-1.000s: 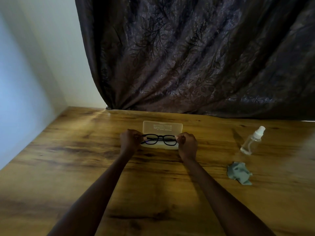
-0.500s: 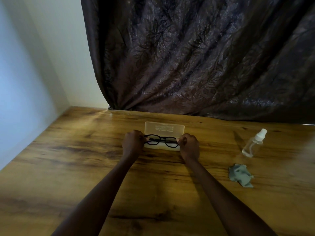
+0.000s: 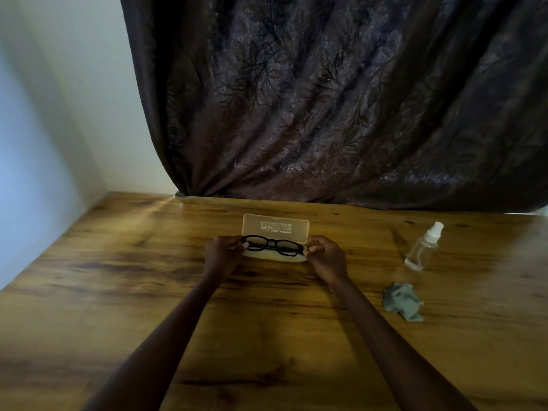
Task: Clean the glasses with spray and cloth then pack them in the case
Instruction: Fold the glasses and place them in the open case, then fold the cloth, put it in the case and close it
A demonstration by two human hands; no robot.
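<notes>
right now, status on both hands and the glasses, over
Hands: left hand, right hand each pinch an end of the glasses. Glasses at the open case, lid up; seated or not, cannot tell. Path clear; spray bottle and cloth off right.

Nothing can be read. The only print is on the raised, translucent case lid (image 3: 255,229), just above the centre of the frame: a few short lines of pale lettering (image 3: 276,228). It appears reversed, and it is too small and faint to make out any word, brand or number.
</notes>
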